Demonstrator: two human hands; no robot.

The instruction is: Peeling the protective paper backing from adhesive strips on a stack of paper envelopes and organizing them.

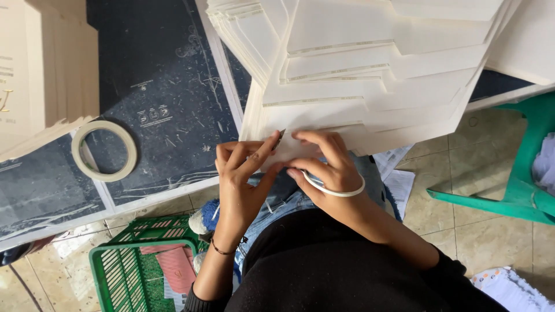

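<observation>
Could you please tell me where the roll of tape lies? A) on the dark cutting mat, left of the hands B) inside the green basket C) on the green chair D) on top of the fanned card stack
A: the roll of tape lies flat on the dark cutting mat, left of the left hand, apart from the card stack.

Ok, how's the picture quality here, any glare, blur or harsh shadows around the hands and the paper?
Head view: soft, even daylight with no harsh shadows; the cream paper stack is bright, nearly washed out at the top; the left hand and right hand are sharp; the tape roll is clear too; straight edges bow slightly towards the frame's borders.
</observation>
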